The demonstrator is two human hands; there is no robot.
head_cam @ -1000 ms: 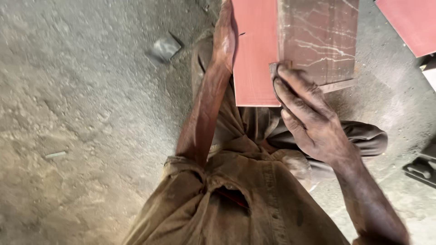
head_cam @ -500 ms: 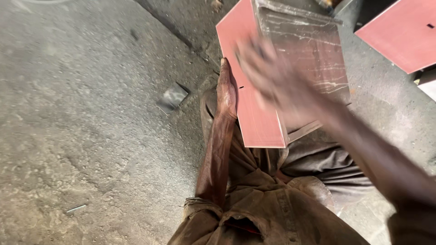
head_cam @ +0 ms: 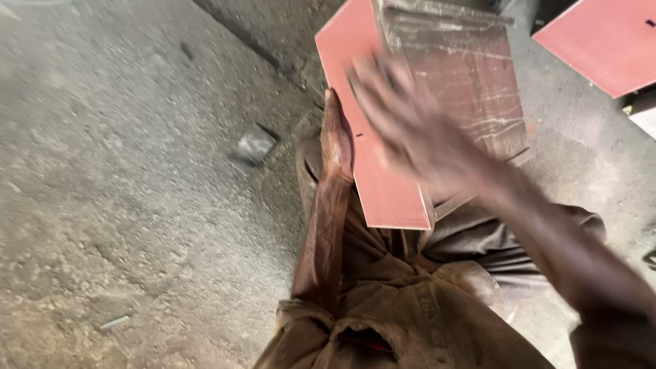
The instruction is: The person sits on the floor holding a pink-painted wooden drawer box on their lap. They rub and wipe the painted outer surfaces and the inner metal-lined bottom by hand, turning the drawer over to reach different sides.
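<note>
from the head view i look straight down at a reddish-brown board (head_cam: 372, 147) held up over the lap, its lower edge close to the brown trousers (head_cam: 410, 301). a second, streaked and dusty panel (head_cam: 465, 89) lies against the board on its right side, overlapping it. my left hand (head_cam: 337, 133) sits along the board's left edge, fingers laid flat against that edge and pointing away from me; it steadies the board, though i cannot tell how far it wraps behind. my right hand (head_cam: 410, 126) is spread open across the face where board and panel meet, fingers extended, but it is badly blurred, so i cannot tell whether it presses on the surface or hangs just above it. the right forearm runs down to the lower right corner. below lies grey concrete floor (head_cam: 123, 191). a small grey metal piece (head_cam: 254, 145) rests on the floor just left of the left hand. another red board (head_cam: 601, 41) lies at the upper right, well apart.
</note>
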